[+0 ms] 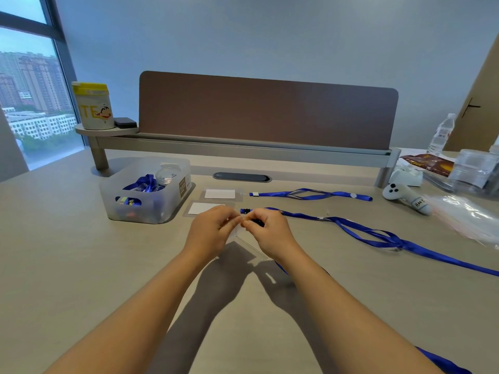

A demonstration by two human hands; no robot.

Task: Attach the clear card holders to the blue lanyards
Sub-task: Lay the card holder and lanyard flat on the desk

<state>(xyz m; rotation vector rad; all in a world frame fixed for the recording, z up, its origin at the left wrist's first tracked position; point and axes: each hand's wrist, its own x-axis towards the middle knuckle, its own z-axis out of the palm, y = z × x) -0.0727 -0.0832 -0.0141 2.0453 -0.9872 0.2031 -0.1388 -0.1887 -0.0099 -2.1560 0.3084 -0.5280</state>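
My left hand (pixel 209 229) and my right hand (pixel 266 229) meet above the table's middle. Between them hangs a clear card holder (pixel 244 245), pinched at its top by my left fingers. My right fingers pinch the black clip of a blue lanyard (pixel 280 267) that runs under my right forearm. Two more card holders with white cards lie behind my hands, one (pixel 219 194) clipped to a blue lanyard (pixel 310 195), the other (pixel 201 208) next to a second lanyard (pixel 378 234) that trails right.
A translucent bin (pixel 172 201) with blue lanyards and holders stands at the left. A white controller (pixel 406 197), plastic bags (pixel 464 214), a clear box and a water bottle (pixel 442 134) crowd the right. A brown divider (pixel 267 112) closes the back.
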